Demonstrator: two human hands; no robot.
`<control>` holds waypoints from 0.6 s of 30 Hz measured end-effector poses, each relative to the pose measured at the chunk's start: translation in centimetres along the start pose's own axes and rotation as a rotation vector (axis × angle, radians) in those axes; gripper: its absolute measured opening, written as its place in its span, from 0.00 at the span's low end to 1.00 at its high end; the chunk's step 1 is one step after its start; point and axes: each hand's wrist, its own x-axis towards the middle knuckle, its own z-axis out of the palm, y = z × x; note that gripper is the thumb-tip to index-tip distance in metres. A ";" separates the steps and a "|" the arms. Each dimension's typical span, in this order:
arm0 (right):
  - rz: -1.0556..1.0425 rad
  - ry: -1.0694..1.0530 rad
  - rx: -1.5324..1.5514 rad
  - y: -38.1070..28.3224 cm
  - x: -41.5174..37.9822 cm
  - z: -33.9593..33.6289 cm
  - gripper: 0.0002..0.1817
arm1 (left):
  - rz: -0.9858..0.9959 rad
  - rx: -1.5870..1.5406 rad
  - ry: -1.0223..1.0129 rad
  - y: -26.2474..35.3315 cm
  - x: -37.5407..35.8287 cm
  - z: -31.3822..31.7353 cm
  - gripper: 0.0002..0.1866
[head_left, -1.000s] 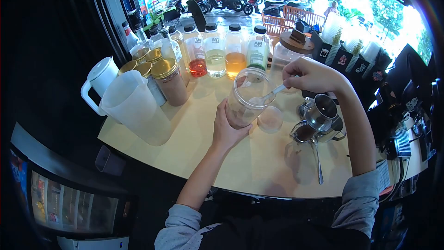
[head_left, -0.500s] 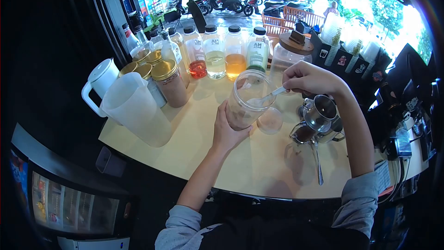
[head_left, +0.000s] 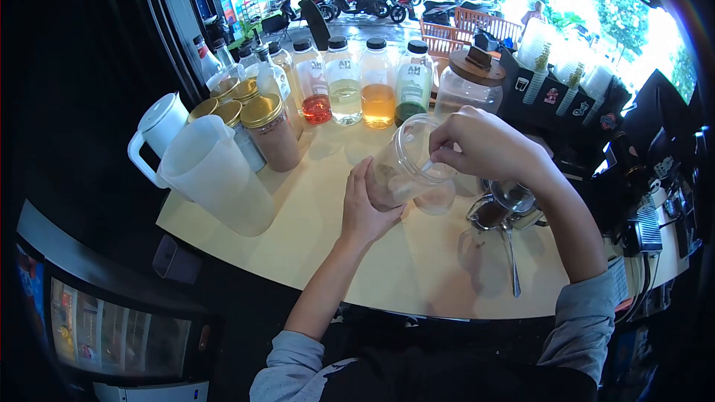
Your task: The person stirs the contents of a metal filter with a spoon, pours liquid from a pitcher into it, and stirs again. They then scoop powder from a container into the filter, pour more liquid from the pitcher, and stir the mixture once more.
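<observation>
My left hand (head_left: 363,207) is wrapped round a clear jar (head_left: 389,171), which leans to the right with its open mouth facing my right hand. Some brownish content shows low inside it. Pinched in my right hand (head_left: 488,145) is a white spoon (head_left: 427,167); its lower end is inside the jar, and my fingers are at the rim. A round clear lid (head_left: 436,199) lies on the table just behind and right of the jar. Partly hidden under my right forearm are a metal drip filter (head_left: 514,195) and a glass cup (head_left: 488,212) with dark content.
On the left stand a frosted pitcher (head_left: 216,179), a white jug (head_left: 160,126) and gold-lidded jars (head_left: 272,134). Bottles of coloured liquid (head_left: 378,97) line the back beside a wooden-lidded glass jar (head_left: 469,89). A long-handled spoon (head_left: 514,268) lies at right; cup stacks (head_left: 536,82) stand behind.
My right hand has moved down and left, taking the spoon deeper into the jar. The jar has tipped further to the right in my left hand.
</observation>
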 end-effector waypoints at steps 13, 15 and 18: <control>-0.056 -0.146 0.051 0.1 1.6 0.0 0.07 | 0.005 -0.049 0.000 0.2 0.0 -0.2 0.52; -0.079 -0.142 0.097 0.6 1.6 -0.1 0.07 | 0.006 -0.052 0.000 0.2 0.0 -0.2 0.52; 0.030 -0.183 0.190 0.2 1.4 -0.9 0.08 | 0.019 -0.048 0.006 0.2 0.1 -0.2 0.52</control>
